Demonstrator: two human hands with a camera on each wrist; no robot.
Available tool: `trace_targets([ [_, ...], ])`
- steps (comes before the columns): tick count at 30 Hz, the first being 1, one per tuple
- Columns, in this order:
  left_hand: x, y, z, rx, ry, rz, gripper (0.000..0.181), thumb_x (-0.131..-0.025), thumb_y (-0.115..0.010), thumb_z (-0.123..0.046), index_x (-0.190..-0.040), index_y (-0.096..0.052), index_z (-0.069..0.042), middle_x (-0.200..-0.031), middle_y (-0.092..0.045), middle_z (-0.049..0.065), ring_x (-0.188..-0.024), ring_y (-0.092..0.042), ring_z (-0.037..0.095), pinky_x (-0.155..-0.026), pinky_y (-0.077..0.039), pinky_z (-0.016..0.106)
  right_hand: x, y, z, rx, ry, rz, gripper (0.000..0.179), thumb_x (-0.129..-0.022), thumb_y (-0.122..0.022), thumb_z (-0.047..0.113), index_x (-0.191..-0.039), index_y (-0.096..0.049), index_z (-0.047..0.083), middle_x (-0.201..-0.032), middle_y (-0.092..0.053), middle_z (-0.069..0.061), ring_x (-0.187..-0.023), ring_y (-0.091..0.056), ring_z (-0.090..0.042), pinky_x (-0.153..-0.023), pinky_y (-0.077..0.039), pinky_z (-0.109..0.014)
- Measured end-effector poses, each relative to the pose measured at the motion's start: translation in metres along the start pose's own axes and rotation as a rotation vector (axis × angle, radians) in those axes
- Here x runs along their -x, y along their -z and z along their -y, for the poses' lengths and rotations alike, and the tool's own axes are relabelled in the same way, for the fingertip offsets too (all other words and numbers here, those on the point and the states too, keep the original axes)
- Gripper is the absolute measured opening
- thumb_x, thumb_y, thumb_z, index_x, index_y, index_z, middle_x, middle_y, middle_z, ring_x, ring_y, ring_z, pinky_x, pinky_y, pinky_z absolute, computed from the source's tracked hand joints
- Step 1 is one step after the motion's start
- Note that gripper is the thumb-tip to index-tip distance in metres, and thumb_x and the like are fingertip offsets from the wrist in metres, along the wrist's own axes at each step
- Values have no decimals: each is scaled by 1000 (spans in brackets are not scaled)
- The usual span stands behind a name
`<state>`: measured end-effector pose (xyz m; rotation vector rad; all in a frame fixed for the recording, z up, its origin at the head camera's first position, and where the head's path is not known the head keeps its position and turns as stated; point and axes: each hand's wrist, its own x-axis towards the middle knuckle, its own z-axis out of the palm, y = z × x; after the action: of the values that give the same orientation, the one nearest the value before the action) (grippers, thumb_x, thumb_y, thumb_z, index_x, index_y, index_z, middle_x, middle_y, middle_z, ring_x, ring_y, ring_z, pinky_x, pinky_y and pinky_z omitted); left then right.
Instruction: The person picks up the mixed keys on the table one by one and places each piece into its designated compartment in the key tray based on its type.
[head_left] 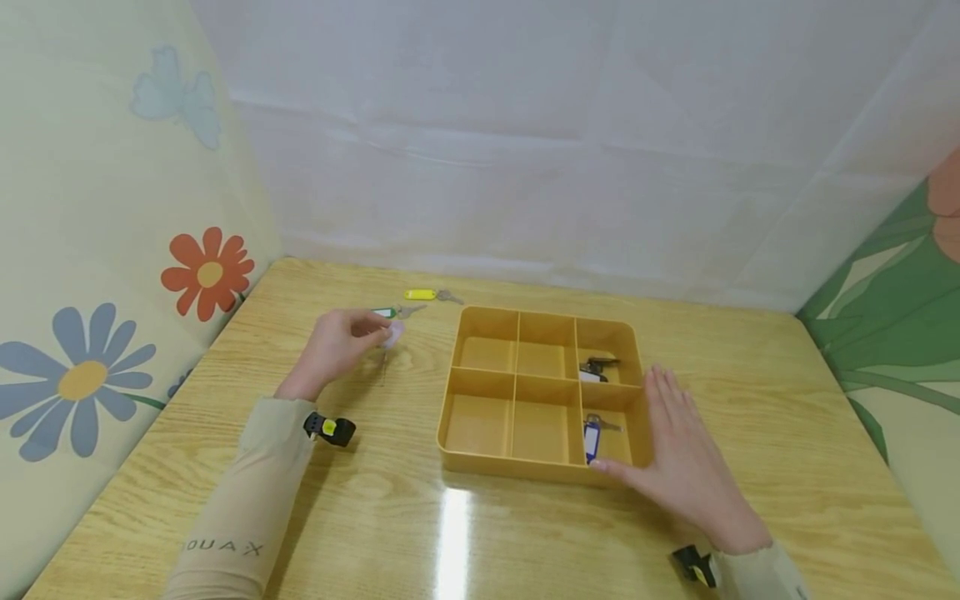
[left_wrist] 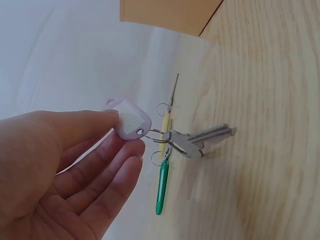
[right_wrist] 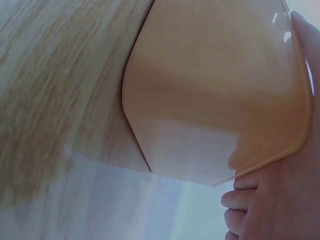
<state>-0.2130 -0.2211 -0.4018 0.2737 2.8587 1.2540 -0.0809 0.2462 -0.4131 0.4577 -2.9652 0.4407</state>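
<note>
My left hand (head_left: 352, 337) pinches a pale pink key tag (left_wrist: 131, 122) between thumb and fingers, left of the tray. A silver key (left_wrist: 197, 140) hangs from its ring just over the wooden table. Just beyond it lie a green-tagged key (head_left: 385, 313) (left_wrist: 161, 187) and a yellow-tagged key (head_left: 420, 294). An orange tray (head_left: 517, 471) (right_wrist: 215, 90) with six compartments sits mid-table. A black-tagged key (head_left: 596, 367) lies in its far right compartment and a blue-tagged key (head_left: 592, 437) in its near right one. My right hand (head_left: 675, 450) rests flat, fingers straight, against the tray's right wall.
The wooden table (head_left: 450, 542) is closed in by a white wall behind and flower-patterned walls on the left and right. The tray's four left and middle compartments hold nothing. Bare tabletop lies in front of the tray.
</note>
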Motion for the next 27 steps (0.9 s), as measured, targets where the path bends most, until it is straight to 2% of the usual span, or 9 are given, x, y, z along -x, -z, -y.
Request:
trace_targets([
  [7,1,-2,-2,-4,-22,-19,24,-101,-68,-22,-116,-73,-4,-111,-72,14,-100,-68,30,-83,-56,48,0,0,-1,0,0,1,130,-81,-65,78,-161,3,1,-167,7,-16,-153,1,-36,-123,0,-45],
  [18,0,-2,-7,-9,-52,-60,22,-100,-69,-20,-114,-73,-3,-109,-73,14,-98,-68,32,-84,-55,50,-1,1,1,-5,-16,23,129,-83,-65,76,-160,4,0,-167,8,-16,-153,-2,-40,-122,0,-45],
  [27,1,-3,-15,-10,-70,-88,22,-100,-69,-22,-111,-74,-4,-106,-73,13,-95,-68,31,-83,-55,49,1,2,1,-8,-7,18,129,-83,-64,77,-160,3,0,-167,8,-16,-153,2,-35,-123,-1,-45],
])
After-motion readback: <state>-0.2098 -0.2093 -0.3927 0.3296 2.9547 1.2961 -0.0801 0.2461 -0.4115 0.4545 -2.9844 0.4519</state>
